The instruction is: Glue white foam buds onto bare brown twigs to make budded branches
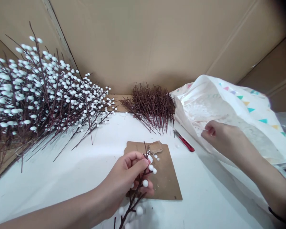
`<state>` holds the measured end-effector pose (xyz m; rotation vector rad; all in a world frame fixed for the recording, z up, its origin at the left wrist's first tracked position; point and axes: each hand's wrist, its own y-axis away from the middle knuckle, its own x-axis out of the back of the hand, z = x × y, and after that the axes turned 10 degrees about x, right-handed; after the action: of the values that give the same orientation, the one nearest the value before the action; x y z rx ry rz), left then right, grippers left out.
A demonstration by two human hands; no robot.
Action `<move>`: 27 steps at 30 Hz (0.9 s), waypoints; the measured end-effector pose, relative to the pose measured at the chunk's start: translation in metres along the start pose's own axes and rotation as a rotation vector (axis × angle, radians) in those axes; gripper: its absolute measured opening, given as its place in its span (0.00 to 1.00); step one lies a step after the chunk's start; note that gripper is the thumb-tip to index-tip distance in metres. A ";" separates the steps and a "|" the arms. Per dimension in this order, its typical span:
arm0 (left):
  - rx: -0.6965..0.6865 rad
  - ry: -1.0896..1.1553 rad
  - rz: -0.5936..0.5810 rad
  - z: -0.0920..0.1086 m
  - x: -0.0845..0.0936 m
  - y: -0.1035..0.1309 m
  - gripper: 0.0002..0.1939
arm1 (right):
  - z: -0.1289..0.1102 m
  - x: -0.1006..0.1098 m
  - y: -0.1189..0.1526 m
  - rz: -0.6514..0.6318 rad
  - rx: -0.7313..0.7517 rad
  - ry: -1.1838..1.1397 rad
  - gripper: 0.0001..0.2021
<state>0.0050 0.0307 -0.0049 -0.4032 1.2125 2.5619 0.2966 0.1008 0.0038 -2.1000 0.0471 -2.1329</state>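
Note:
My left hand (131, 173) grips a dark brown artificial berry branch (134, 198) between thumb and fingers, above a square of brown cardboard (168, 181). White balls sit on several of the branch's twig tips. The branch slants toward me and its lower end leaves the view. At the mouth of a white bag with coloured triangles (255, 109), my right hand (220, 136) has its fingers curled together. Whatever they pinch, if anything, is hidden. Small white bits (197, 108) lie inside the bag.
A large heap of white-balled branches (50, 86) fills the left side. Bare brown branches (152, 105) are bunched at the back centre. A red-handled blade tool (186, 143) lies beside the bag. Cardboard walls (143, 41) enclose the white table (73, 178).

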 end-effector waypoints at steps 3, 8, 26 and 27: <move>-0.005 0.018 0.017 0.000 0.001 -0.001 0.12 | -0.017 0.015 0.006 0.135 0.055 -0.422 0.06; -0.013 -0.011 0.005 -0.002 0.000 -0.001 0.12 | -0.072 0.034 0.012 -0.011 0.383 -1.100 0.11; -0.164 -0.308 -0.018 0.004 0.003 -0.003 0.11 | -0.114 0.002 0.005 -0.627 0.533 -1.488 0.12; -0.168 -0.319 -0.016 0.005 0.003 -0.003 0.11 | -0.115 0.001 0.005 -0.646 0.521 -1.516 0.12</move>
<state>0.0026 0.0366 -0.0056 -0.0327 0.8827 2.5962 0.1829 0.0861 0.0018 -2.8468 -1.2454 -0.0595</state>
